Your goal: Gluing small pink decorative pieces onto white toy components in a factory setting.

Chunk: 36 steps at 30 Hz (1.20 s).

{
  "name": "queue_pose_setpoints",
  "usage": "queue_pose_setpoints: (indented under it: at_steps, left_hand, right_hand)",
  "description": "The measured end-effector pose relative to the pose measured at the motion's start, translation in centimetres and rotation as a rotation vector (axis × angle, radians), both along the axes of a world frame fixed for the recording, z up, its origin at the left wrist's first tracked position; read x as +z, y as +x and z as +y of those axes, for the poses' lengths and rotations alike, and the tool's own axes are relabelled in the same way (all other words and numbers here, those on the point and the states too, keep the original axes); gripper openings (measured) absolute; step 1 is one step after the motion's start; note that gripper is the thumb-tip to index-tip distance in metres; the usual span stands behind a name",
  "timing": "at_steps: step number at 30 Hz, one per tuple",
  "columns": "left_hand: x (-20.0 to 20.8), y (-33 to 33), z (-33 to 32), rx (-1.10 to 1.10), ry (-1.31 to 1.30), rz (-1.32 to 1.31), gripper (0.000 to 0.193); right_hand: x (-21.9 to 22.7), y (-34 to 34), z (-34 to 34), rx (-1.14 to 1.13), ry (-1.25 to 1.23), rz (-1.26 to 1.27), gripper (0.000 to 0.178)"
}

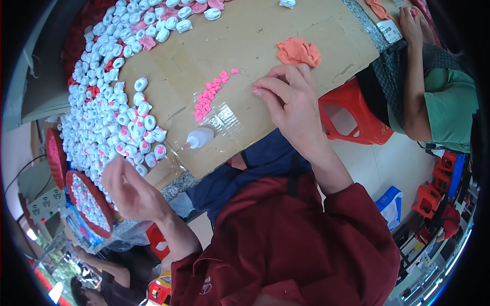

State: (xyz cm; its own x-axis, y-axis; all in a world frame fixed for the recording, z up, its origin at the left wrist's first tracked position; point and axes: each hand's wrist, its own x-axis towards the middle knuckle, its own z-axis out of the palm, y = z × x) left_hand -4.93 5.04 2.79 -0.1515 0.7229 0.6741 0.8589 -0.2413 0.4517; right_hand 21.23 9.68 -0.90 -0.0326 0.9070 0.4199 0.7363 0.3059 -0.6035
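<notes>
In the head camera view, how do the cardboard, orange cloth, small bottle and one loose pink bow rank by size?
Largest to smallest, as they look:
1. Cardboard
2. Orange cloth
3. Small bottle
4. Pink bow

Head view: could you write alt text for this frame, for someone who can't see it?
The person's right hand pinches a small pink piece over cardboard, while the left hand, fingers curled, is near a heap of white pieces. Between the hands lie loose pink pieces and a small bottle; a crumpled orange item lies beyond the right hand.
</notes>
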Motion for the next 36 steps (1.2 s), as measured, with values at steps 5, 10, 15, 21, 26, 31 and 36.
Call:
queue_pose_setpoints:
  at_steps: [5, 10, 15, 21, 26, 31, 36]
  left_hand:
    - [-0.7, 6.0, -4.4, -0.52, -0.344, -0.412, 0.02]
    - [-1.8, 11.2, -2.9, -0.447, -0.613, -1.263, 0.026]
    - [-3.5, 11.0, -2.9, -0.578, -0.655, -1.335, 0.024]
    - [-3.0, 10.7, -3.4, -0.587, -0.733, -1.466, 0.02]
    - [-2.9, 10.9, -3.7, -0.514, -0.746, -1.548, 0.017]
    - [-3.1, 11.1, -3.3, -0.499, -0.742, -1.542, 0.017]
    - [-2.9, 11.2, -3.1, -0.509, -0.678, -1.538, 0.017]
  right_hand:
    - [0.2, -0.5, -1.0, 0.103, -0.043, 0.161, 0.009]
    - [2.8, -0.1, -4.2, 0.292, -0.345, 0.449, 0.011]
    - [3.5, -0.6, -5.6, 0.236, -0.468, 0.537, 0.01]
    - [3.7, -0.8, -6.4, 0.233, -0.615, 0.732, 0.009]
    - [2.9, -0.6, -6.4, 0.275, -0.667, 0.752, 0.012]
    - [2.5, -0.4, -6.1, 0.299, -0.673, 0.799, 0.013]
    - [3.0, 0.0, -5.6, 0.35, -0.585, 0.613, 0.01]
